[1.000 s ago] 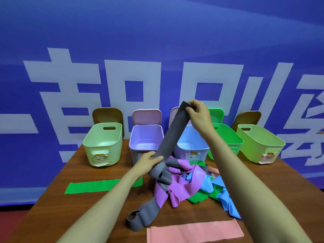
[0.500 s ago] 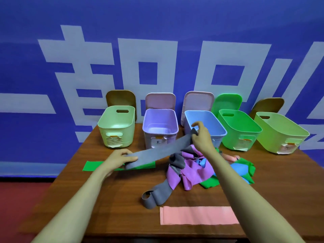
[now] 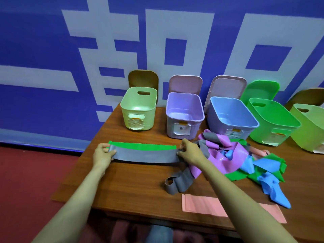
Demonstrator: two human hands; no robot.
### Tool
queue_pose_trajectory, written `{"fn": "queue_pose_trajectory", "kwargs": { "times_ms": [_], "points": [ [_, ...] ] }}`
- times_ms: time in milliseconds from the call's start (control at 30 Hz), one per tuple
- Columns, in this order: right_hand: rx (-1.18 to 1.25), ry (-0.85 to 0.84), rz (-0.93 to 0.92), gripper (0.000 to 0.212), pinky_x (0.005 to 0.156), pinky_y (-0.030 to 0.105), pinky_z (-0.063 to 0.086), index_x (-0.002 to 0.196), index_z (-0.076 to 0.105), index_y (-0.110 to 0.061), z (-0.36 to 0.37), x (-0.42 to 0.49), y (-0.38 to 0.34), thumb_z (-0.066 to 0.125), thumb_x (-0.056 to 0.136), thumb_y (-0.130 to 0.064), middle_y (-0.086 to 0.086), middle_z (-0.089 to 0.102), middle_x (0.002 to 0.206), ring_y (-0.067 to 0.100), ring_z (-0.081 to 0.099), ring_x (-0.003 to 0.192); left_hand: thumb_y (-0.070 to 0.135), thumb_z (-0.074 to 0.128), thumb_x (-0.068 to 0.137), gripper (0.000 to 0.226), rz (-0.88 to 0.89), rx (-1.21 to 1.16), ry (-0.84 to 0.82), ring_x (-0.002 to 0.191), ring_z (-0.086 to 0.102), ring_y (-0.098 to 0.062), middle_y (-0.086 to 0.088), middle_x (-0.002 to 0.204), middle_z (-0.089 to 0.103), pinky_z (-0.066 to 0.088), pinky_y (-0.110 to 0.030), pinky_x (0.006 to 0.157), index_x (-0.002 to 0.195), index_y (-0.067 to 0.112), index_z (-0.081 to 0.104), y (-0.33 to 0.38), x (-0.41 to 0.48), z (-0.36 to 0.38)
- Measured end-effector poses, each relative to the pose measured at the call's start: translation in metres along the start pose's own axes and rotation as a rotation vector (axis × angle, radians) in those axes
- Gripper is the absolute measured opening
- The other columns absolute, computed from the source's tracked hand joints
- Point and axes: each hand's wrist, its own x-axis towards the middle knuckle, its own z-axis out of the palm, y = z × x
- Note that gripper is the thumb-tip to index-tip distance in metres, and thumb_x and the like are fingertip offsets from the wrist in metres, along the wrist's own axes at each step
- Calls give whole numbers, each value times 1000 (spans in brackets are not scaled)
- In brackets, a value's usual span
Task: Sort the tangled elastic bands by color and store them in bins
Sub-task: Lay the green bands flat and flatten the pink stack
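- Head view: a blue banner [image 3: 43,41] with large white characters fills the background behind a wooden table [image 3: 136,188].
- Five open bins stand in a row along the table's far edge. From left to right they are a pale green bin [image 3: 138,109], a lilac bin [image 3: 171,127], a blue bin [image 3: 214,123], a green bin [image 3: 263,135] and a yellow-green bin [image 3: 308,135]. Their labels are too small to read.
- A tangled pile [image 3: 236,155] of purple, blue, green and grey bands lies right of centre, just in front of the blue and green bins.
- A pink band [image 3: 201,204] lies flat at the near edge, apart from the pile.
- The grey band [image 3: 145,156] is stretched taut over the left half of the table. Its long axis runs left to right, parallel to the far edge. It sits just in front of a flat green band [image 3: 142,146] and covers that band's near margin.
- The left hand [image 3: 103,155] grips the band's left end, thumb on top and fingers curled under it.
- The right hand [image 3: 189,151] pinches the right end with bunched fingertips, right beside the pile.
- The band spans the gap between the two hands, so neither has to reach for it. The pale green bin, straight beyond the left hand, is probably the nearest bin, but I cannot tell which bin takes grey.
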Motion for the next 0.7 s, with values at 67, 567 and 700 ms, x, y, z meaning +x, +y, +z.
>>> {"fn": "queue_pose_trajectory", "kwargs": {
  "times_ms": [67, 567, 700],
  "points": [
    [-26, -26, 2, 24, 64, 27, 30, 84, 41, -15, 11, 5, -4, 64, 80, -13, 6, 56, 81, 21, 51, 77, -1, 67, 82, 30, -10, 54, 22, 67, 55, -21, -16, 94, 59, 54, -31, 63, 109, 2, 55, -7, 5, -6],
    [-153, -99, 166, 19, 71, 30, 39, 90, 41, -19, 50, 17, 3, 57, 82, -14, 15, 62, 107, 34, 58, 100, 7, 66, 85, 27, 73, 319, 32, 104, 54, -31, -17, 104, 63, 39, -33, 83, 109, 0, 56, -17, 14, -4],
    [-163, -97, 165, 20, 76, 33, 42, 90, 40, -19, 53, 18, 6, 58, 83, -15, 16, 61, 109, 34, 57, 102, 6, 66, 85, 29, 90, 346, 33, 104, 55, -30, -18, 107, 62, 40, -33, 83, 111, 0, 55, -19, 14, -2]
  ]
}}
